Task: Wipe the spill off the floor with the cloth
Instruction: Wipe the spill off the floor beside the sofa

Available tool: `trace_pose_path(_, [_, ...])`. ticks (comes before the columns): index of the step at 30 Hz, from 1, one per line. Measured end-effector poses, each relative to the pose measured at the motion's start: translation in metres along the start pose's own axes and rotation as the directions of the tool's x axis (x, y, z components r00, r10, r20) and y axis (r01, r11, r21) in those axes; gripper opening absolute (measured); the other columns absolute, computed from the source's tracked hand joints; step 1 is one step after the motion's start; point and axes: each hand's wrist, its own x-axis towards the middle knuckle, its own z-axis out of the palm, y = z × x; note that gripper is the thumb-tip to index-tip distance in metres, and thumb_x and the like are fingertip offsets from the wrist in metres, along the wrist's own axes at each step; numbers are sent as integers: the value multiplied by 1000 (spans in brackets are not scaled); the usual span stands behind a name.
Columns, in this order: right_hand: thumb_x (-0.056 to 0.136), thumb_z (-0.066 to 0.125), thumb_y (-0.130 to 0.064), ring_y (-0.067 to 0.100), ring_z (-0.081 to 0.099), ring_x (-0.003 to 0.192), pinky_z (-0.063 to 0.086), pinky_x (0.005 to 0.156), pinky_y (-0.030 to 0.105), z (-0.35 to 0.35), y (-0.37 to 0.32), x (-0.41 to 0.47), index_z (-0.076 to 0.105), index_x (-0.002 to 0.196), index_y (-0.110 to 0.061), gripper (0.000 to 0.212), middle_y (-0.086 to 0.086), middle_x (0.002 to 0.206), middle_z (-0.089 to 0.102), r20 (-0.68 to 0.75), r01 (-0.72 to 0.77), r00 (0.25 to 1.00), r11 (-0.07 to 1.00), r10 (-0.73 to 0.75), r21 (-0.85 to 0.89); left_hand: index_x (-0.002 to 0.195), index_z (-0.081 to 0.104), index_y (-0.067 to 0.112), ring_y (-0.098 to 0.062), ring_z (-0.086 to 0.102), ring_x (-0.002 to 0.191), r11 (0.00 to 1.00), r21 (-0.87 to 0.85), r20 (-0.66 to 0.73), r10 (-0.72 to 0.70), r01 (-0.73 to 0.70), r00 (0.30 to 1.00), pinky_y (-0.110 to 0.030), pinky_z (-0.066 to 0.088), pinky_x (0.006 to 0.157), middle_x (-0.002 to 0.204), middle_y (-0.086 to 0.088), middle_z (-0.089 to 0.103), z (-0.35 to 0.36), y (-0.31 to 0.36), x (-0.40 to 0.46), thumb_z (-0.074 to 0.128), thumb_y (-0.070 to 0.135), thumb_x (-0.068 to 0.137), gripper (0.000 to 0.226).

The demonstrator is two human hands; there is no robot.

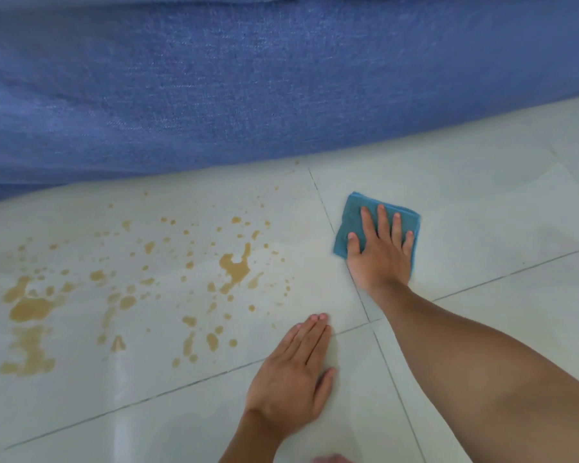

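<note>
1. Spill (131, 289): brown splatter across floor (482, 195), unwiped; all wiping left.
2. Left hand (291, 372): flat, fingers together, bracing on floor.
3. Right hand (380, 252): fingers spread, pressing folded cloth (351, 215) flat, right of spill, apart.

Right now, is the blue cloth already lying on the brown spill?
No, the blue cloth lies under the right hand on clean tile, apart from the brown spill to its left.

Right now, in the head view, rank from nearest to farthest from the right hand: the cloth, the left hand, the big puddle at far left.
1. Cloth, under the right hand.
2. Left hand, nearer the camera.
3. Big puddle, far left.
</note>
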Motion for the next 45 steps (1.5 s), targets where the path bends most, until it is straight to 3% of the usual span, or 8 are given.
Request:
trace_pose_path(5, [101,17,-55,30,-15,156,-10,124,52,-5,-22,30,-3,163,-29,70,3,171,-14,15,-147,989,986,147,72,151,38,7,-14,21,151,1000,-25,-13,-8,8,1000,-34,22,120,162,-4,28,0,0,-2,46,40,99,62])
trace_pose_path(14, [101,20,-57,26,-16,156,-12,125,49,-9,-12,49,-3,162,-34,69,-2,171,-14,53,3,999,999,-5,35,151,37,7,-14,22,151,1000,-27,-3,-6,6,1000,-33,21,120,163,-3,28,3,-1,-1,48,40,98,64])
trace_pose_path(20, [98,26,-55,29,-13,157,-9,125,50,-19,-29,79,-1,163,-25,77,4,171,-13,35,-112,993,991,110,79,150,39,6,-14,24,150,999,-41,-17,-9,8,1000,-34,25,118,162,-4,30,3,0,1,51,39,96,65])
trace_pose_path(28, [96,31,-46,24,-12,157,-9,126,46,-11,-98,76,3,163,-32,74,-4,172,-9,76,296,951,954,-300,54,151,38,6,-14,23,150,999,-44,-14,-11,10,1000,-32,21,120,162,-4,29,4,-1,0,51,39,96,65])
trace_pose_path(35, [95,32,-43,25,-8,158,-7,126,47,-17,-118,96,0,163,-23,78,-3,172,-4,38,242,969,969,-244,50,152,37,7,-14,21,151,999,-50,-13,-5,5,1000,-33,23,120,162,-5,29,7,0,1,47,40,99,64])
trace_pose_path(41, [98,29,-42,19,-10,157,-7,126,45,-6,-132,55,4,163,-35,70,-10,171,-5,95,567,820,824,-565,3,152,36,7,-13,19,151,996,-82,7,-20,21,1000,-32,21,121,163,-4,28,7,-1,-2,47,41,98,65])
trace_pose_path(43, [97,29,-42,16,-12,157,-9,126,44,-3,-111,41,3,162,-36,70,-13,171,-7,108,598,796,801,-596,7,153,35,8,-13,18,152,997,-77,13,-17,18,1000,-32,22,121,163,-4,27,6,-1,-2,45,41,98,64])
trace_pose_path(45, [97,30,-43,14,-13,157,-9,126,43,-4,-91,37,3,162,-37,72,-14,171,-7,117,563,821,826,-559,-3,153,34,9,-13,17,152,996,-85,21,-19,21,1000,-33,24,121,163,-3,26,6,-1,-3,43,42,99,64])
